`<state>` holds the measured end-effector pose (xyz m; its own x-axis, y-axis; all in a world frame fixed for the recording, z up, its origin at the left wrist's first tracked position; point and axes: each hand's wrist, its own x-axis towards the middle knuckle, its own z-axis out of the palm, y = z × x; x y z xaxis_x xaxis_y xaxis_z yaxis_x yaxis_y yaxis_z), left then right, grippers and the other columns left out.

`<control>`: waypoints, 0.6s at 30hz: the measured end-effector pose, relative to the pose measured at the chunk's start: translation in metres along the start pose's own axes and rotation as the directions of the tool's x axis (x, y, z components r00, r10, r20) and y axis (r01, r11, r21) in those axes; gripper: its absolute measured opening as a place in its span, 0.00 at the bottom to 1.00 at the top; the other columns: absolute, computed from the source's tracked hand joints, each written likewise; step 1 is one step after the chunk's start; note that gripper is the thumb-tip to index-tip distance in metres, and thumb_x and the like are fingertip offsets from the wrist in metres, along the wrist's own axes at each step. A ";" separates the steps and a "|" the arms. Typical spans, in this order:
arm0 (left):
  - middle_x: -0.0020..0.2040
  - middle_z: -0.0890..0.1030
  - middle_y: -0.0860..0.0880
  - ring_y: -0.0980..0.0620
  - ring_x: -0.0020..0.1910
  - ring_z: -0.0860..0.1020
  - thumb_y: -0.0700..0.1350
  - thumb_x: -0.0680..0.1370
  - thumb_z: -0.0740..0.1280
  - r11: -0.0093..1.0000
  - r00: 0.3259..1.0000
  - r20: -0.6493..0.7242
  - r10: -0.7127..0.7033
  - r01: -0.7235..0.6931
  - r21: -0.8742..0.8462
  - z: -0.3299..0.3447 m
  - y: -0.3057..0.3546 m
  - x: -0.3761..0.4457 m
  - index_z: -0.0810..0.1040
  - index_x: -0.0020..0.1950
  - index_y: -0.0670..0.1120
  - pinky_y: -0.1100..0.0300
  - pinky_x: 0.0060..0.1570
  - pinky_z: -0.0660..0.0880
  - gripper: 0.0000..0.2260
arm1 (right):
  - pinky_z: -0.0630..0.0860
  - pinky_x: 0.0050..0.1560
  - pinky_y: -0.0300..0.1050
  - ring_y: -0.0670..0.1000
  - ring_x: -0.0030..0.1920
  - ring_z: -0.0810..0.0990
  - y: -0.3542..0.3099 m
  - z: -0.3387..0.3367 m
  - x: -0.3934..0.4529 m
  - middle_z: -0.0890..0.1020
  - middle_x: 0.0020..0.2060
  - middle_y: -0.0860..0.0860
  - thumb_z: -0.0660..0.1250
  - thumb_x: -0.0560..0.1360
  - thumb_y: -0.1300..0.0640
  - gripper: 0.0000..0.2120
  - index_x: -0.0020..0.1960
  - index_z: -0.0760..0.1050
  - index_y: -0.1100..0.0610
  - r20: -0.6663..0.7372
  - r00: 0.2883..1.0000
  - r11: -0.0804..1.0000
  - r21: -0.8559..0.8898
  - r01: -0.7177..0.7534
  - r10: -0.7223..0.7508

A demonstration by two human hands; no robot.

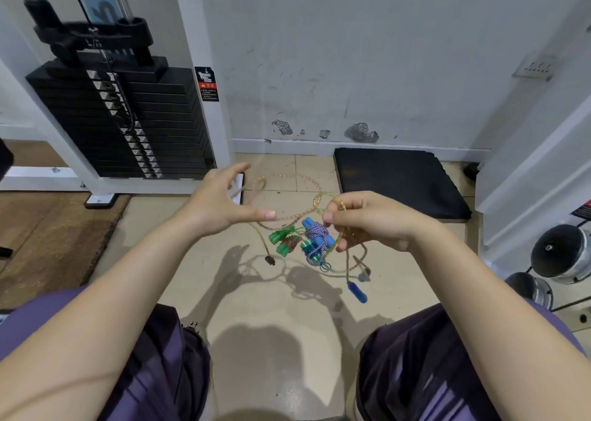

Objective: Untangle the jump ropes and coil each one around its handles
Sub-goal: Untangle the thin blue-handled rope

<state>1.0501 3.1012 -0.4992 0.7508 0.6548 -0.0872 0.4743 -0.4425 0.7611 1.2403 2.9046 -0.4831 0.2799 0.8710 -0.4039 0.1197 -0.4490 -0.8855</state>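
Pinching a loop of the yellowish translucent rope, my right hand has its fingers curled round several strands, the thumb pressed against the forefinger at the top of the bunch. More of that rope hangs below the hand, and one strand ends in a blue handle dangling near the tiled floor. My left hand sits just to the left at about the same height, fingers spread and mostly straight, thumb stretched toward the right hand. The same rope runs past its thumb tip, but I cannot tell whether the thumb actually touches it; nothing is clenched there. A faint arc of rope curves up between the two hands, and another strand drops leftward to a small dark end piece.

Below and between the hands lies the rest of the tangle: a pair of blue handles wrapped in a blue-and-white braided rope, and just left of it a cluster of green handles with a brownish coil between them. Whether these rest on the floor or hang, I cannot say for certain.

Further out, a black mat lies against the scuffed wall, a black weight stack stands at the left, and dumbbell ends show at the right edge. My purple shorts fill the lower corners.
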 end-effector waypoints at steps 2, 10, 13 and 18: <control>0.74 0.64 0.52 0.57 0.72 0.64 0.61 0.59 0.80 0.990 0.988 0.078 0.132 -0.135 0.040 0.009 0.005 -0.005 0.67 0.74 0.57 0.65 0.70 0.59 0.46 | 0.77 0.45 0.50 0.52 0.33 0.77 -0.004 0.007 -0.001 0.75 0.40 0.59 0.68 0.78 0.54 0.10 0.53 0.80 0.61 0.070 0.998 0.997 0.076 0.000 -0.006; 0.39 0.79 0.54 0.57 0.38 0.76 0.45 0.67 0.80 0.945 0.959 0.155 0.235 -0.188 -0.269 0.045 0.021 -0.016 0.80 0.57 0.49 0.62 0.43 0.73 0.20 | 0.78 0.47 0.48 0.55 0.44 0.80 -0.009 0.027 -0.001 0.78 0.47 0.59 0.65 0.77 0.51 0.24 0.64 0.73 0.69 0.279 0.955 0.951 0.310 0.007 -0.098; 0.32 0.73 0.50 0.54 0.32 0.70 0.50 0.70 0.77 0.952 0.981 0.120 0.150 -0.111 -0.284 0.032 0.018 -0.008 0.82 0.47 0.49 0.59 0.35 0.66 0.10 | 0.78 0.49 0.45 0.54 0.46 0.80 -0.006 0.021 0.001 0.80 0.50 0.58 0.68 0.76 0.52 0.23 0.65 0.74 0.66 0.213 0.972 0.958 0.283 0.035 -0.098; 0.29 0.68 0.45 0.52 0.25 0.65 0.57 0.73 0.73 0.938 0.996 0.052 0.077 -0.055 -0.341 0.015 0.014 -0.005 0.78 0.41 0.41 0.60 0.28 0.62 0.18 | 0.71 0.40 0.41 0.47 0.35 0.75 -0.003 0.010 0.002 0.82 0.36 0.47 0.72 0.74 0.59 0.10 0.54 0.80 0.60 0.133 0.987 0.996 -0.007 0.086 -0.084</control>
<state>1.0596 3.0825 -0.4974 0.8082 0.5857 -0.0616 0.2472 -0.2423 0.9382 1.2312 2.9097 -0.4835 0.1393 0.9245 -0.3549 0.1496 -0.3739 -0.9153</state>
